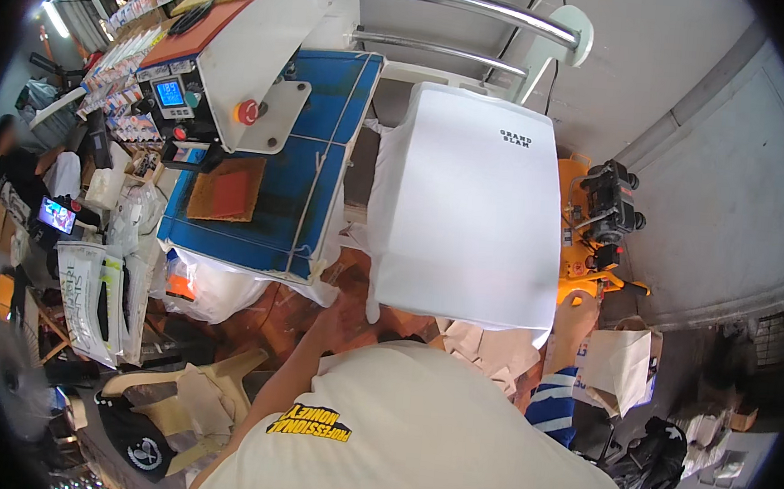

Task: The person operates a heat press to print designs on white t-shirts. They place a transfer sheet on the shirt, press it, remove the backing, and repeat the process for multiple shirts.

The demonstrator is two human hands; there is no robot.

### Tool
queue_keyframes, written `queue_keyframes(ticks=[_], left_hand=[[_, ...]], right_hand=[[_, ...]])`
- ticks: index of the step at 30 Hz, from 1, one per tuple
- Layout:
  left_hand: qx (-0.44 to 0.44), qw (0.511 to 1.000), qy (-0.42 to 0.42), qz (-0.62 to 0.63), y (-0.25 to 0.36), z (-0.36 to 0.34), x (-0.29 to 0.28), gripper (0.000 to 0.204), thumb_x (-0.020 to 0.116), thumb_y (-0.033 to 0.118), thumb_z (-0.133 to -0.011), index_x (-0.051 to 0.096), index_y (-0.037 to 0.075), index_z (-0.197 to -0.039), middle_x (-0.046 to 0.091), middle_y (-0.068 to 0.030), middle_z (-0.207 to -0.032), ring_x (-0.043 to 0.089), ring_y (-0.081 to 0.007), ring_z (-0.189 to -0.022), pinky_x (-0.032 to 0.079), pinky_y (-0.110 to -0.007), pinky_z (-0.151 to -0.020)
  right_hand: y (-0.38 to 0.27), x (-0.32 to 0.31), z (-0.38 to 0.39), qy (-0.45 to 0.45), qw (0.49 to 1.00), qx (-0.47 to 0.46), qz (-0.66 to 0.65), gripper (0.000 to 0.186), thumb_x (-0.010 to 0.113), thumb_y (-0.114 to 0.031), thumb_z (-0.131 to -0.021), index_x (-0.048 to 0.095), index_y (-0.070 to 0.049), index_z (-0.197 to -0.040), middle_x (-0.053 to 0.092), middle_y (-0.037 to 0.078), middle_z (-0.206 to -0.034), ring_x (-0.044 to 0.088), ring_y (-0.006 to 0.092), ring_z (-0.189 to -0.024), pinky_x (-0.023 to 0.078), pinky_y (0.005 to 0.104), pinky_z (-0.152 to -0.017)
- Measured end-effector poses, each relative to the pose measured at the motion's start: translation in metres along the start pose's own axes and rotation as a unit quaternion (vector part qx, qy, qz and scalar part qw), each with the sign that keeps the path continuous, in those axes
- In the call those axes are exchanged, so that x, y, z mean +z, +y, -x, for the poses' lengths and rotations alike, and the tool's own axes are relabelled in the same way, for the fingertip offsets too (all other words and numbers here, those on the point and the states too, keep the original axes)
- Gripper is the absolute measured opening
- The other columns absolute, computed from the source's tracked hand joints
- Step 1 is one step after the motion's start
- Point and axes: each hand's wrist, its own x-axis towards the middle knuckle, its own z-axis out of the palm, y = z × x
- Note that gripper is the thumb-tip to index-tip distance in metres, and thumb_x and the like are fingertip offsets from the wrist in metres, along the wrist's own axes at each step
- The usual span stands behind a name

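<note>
A white shirt (466, 222) with small dark print near its far right lies smooth over a flat platen in front of me. My left hand (340, 318) is low beside its near left corner, over the reddish floor; its fingers blend into the background. To the right of the shirt's near right corner is my right hand (576, 310), apart from the print. Its fingers are hard to make out, and I see nothing held in it. Left of the shirt stands a heat press with a blue-covered platen (314, 189), a lit display (170, 93) and a red knob (248, 112).
A brown pad with a red patch (229, 193) lies on the blue platen. An orange compressor (584, 231) stands at right, above a paper bag (620, 360). Brown paper sheets (489, 351) lie under the shirt. A cream chair (228, 383) is at left; another person (25, 164) sits beyond.
</note>
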Motion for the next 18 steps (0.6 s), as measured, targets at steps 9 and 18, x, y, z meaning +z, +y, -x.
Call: queue_keyframes(ticks=[9,18], left_hand=[[0.324,0.945,-0.045,-0.023,0.026,0.09,0.125,0.034,0.057,0.026,-0.102,0.058,0.002,-0.126,0.068,-0.0084,-0.109,0.066,-0.0193,-0.096,0.051,-0.032,-0.089],[0.285,0.936,-0.192,0.077,-0.003,0.118,0.106,0.025,0.06,0.018,-0.098,0.064,0.004,-0.119,0.068,-0.0066,-0.112,0.062,-0.019,-0.105,0.047,-0.035,-0.093]], right_hand=[[-0.23,-0.046,0.058,-0.24,0.784,-0.284,-0.497,0.031,0.076,-0.024,-0.08,0.065,-0.004,-0.102,0.067,0.019,-0.103,0.064,0.0377,-0.099,0.052,0.0459,-0.086],[-0.308,-0.163,0.004,-0.498,0.545,-0.389,-0.551,0.02,0.066,-0.018,-0.087,0.061,-0.001,-0.095,0.064,0.023,-0.076,0.064,0.0401,-0.074,0.051,0.0453,-0.067]])
